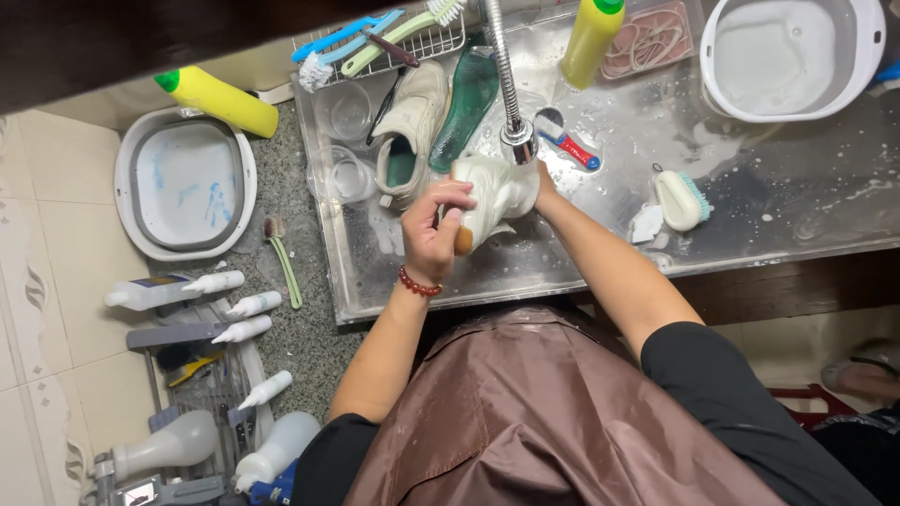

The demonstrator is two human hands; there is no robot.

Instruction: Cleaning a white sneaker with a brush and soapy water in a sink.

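From the head camera we looked straight down into a wet steel sink (750,215). Our left hand (433,225) was closed around a pale, soapy shoe (492,192), fingers curled and pressed together over its side, the thumb lying along the top. Our right hand (542,178) was mostly hidden behind the shoe; we could not tell how its fingers lay, only that it bore against the far end. The shoe was held above the sink floor, just under the head of the flexible tap (516,136), with an orange patch of sole showing near our left palm.

We judged the washing to be well under way: the shoe was white with lather and foam lay scattered across the steel, so the scrubbing of this one looked largely done and the rinsing seemed at hand. Its partner, a second pale shoe (410,131), lay on its side at the left end of the sink beside a green insole (466,94), and looked less soapy, so it probably remained to be cleaned.

A white scrubbing brush with teal bristles (680,199) rested unused on the sink floor to the right, well apart from both hands. A yellow bottle (591,37) stood at the back edge.
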